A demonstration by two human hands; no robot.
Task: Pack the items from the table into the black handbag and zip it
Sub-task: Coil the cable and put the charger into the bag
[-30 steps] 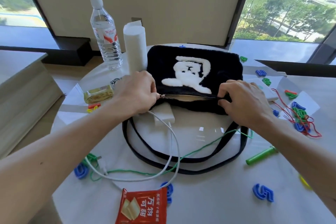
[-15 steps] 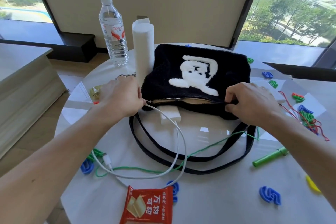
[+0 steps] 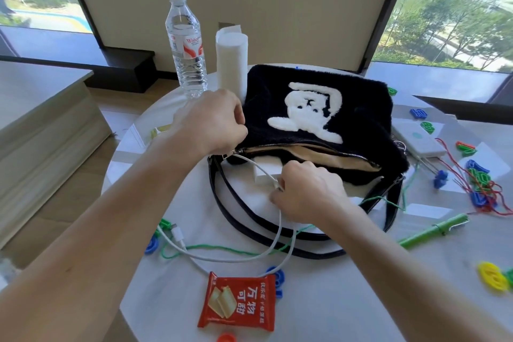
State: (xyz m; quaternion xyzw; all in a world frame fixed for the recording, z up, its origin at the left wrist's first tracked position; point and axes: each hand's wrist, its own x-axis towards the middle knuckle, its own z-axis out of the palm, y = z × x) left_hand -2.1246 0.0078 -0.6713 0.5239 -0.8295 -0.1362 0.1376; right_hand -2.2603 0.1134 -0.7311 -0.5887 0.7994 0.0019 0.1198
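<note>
The black furry handbag [image 3: 358,108] with a white figure lies on the round white table [image 3: 361,300], its zip open and tan lining showing. My left hand [image 3: 211,122] grips the bag's left end at the zip. My right hand [image 3: 308,189] pinches the white cable [image 3: 249,258] beside the white charger block [image 3: 263,175], just in front of the opening. The cable loops down over the bag's black straps [image 3: 241,216]. A red wafer packet [image 3: 240,302] lies near the front edge.
A water bottle [image 3: 186,44] and a white roll [image 3: 231,61] stand behind my left hand. A white box [image 3: 419,141], coloured plastic numbers with red string [image 3: 483,178], a green pen [image 3: 433,233] and green string lie to the right. A wooden bench [image 3: 41,130] stands left.
My right hand left the bag's right end and moved left and down to the cable by the charger. The zip now stands wide open. My left hand stayed at the left end.
</note>
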